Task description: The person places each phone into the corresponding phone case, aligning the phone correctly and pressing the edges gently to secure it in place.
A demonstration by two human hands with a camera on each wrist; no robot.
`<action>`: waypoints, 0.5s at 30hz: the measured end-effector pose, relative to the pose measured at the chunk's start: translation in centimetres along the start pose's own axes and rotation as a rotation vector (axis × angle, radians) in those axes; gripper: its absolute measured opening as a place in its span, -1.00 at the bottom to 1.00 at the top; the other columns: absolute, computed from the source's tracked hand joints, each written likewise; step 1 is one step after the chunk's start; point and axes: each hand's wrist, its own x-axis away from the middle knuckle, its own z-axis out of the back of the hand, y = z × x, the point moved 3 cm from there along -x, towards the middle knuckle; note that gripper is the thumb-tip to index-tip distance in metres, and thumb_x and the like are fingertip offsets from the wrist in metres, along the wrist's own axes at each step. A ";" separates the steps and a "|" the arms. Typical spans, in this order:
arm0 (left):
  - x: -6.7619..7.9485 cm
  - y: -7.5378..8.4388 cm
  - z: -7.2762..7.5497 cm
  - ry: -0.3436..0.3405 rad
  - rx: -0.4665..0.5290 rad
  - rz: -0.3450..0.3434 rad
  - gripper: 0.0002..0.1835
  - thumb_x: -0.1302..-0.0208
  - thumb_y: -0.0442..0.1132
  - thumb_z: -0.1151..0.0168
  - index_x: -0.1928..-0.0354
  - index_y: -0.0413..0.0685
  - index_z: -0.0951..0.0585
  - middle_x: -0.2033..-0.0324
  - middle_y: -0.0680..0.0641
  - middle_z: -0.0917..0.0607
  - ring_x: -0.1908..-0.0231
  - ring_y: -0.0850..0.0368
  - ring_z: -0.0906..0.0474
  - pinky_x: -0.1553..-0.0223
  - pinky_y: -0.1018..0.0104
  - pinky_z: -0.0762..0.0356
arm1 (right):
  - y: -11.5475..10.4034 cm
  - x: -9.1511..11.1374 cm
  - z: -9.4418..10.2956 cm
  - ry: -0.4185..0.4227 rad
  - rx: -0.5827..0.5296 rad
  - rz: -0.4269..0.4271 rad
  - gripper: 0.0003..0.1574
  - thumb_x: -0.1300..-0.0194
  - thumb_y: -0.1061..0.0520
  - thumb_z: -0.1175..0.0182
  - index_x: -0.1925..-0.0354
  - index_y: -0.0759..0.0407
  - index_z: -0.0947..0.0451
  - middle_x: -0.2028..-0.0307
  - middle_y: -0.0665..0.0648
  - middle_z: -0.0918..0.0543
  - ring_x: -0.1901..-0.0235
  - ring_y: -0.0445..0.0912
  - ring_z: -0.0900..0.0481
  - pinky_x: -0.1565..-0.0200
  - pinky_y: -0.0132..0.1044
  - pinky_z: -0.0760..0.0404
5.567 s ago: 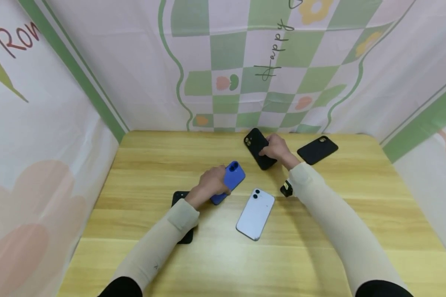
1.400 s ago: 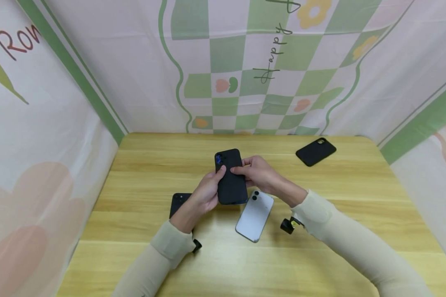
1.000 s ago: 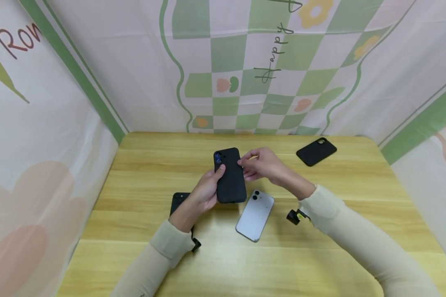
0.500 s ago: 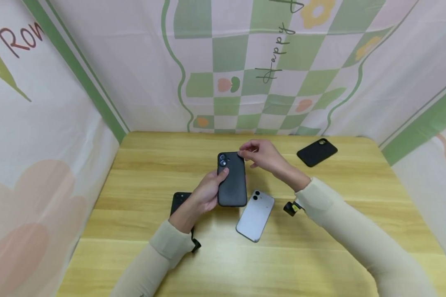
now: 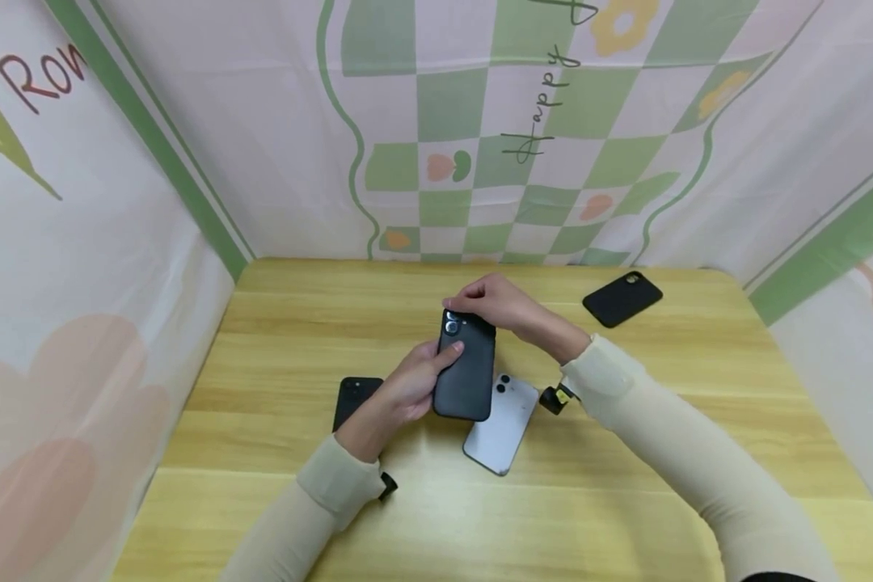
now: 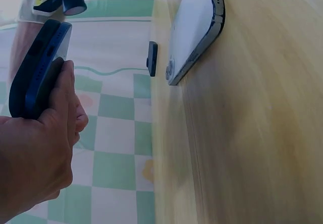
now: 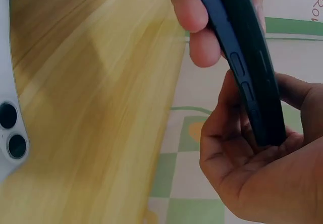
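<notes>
In the head view my left hand holds a black phone case together with a blue phone beneath it, thumb on the case's back. The phone's lenses show through the camera cutout. My right hand grips the top edge, its thumb near the upper left corner. From the left wrist, the blue phone lies against the black case, fingers over its screen side. The right wrist view shows the phone's blue side with its buttons along the case, fingers around the top end; whether the edges are fully seated, I cannot tell.
Just under the held phone, a white phone lies back up on the wooden table. A black phone is partly covered by my left forearm. Another black phone case lies at the back right, near the printed curtain.
The blue phone and the case at the back have left the table and are together in my hands. Lately my right hand has moved from the right edge up and across the top to the left.
</notes>
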 end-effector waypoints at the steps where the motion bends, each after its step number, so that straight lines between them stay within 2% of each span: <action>1: 0.0 0.0 0.0 0.001 -0.002 -0.001 -0.47 -0.76 -0.16 0.13 -0.59 -0.24 -0.23 -0.36 -0.37 -0.54 -0.34 -0.20 -0.56 -0.38 -0.09 -0.52 | 0.0 0.0 0.0 -0.002 -0.005 -0.001 -0.55 -0.56 -0.11 -0.26 0.27 0.22 -0.79 0.32 0.05 -0.72 0.38 -0.05 -0.47 0.31 -0.27 -0.41; 5: 0.0 -0.1 -0.2 0.010 -0.005 -0.006 -0.48 -0.75 -0.18 0.12 -0.58 -0.26 -0.24 -0.34 -0.38 -0.56 -0.32 -0.21 -0.57 -0.36 -0.07 -0.54 | 0.1 0.1 0.0 -0.007 -0.011 -0.009 -0.60 -0.58 -0.04 -0.24 0.19 0.25 -0.81 0.03 0.14 -0.81 0.11 -0.02 -0.64 0.19 -0.27 -0.51; 7: -0.1 -0.2 -0.3 0.018 -0.008 -0.007 -0.48 -0.75 -0.18 0.11 -0.58 -0.26 -0.25 -0.34 -0.36 -0.56 -0.32 -0.20 -0.58 -0.36 -0.05 -0.55 | 0.1 0.1 0.1 -0.005 -0.007 -0.011 -0.63 -0.59 -0.01 -0.23 0.15 0.23 -0.82 -0.10 0.17 -0.78 -0.06 0.02 -0.67 0.10 -0.27 -0.54; 9: -0.1 -0.2 -0.3 0.024 -0.007 -0.006 -0.48 -0.74 -0.19 0.10 -0.58 -0.25 -0.26 -0.34 -0.36 -0.57 -0.32 -0.22 -0.58 -0.36 -0.06 -0.55 | 0.1 0.2 0.2 -0.003 -0.008 -0.011 -0.66 -0.59 0.01 -0.23 0.13 0.21 -0.83 -0.16 0.18 -0.76 -0.15 0.05 -0.66 0.06 -0.26 -0.55; 11: -0.1 -0.3 -0.4 0.025 -0.005 -0.003 -0.48 -0.74 -0.19 0.09 -0.58 -0.24 -0.26 -0.34 -0.35 -0.57 -0.32 -0.24 -0.58 -0.35 -0.07 -0.56 | 0.2 0.3 0.3 0.003 -0.015 -0.009 -0.66 -0.58 0.01 -0.24 0.13 0.20 -0.84 -0.14 0.16 -0.77 -0.12 0.03 -0.67 0.07 -0.26 -0.55; 15: -0.1 -0.2 -0.4 0.055 -0.003 0.002 -0.48 -0.74 -0.18 0.08 -0.58 -0.23 -0.26 -0.32 -0.35 -0.59 -0.29 -0.25 -0.60 -0.33 -0.07 -0.57 | 0.7 0.6 0.5 0.008 -0.050 -0.014 -0.65 -0.54 -0.05 -0.31 0.20 0.18 -0.84 0.15 0.09 -0.83 0.27 -0.07 -0.63 0.26 -0.30 -0.53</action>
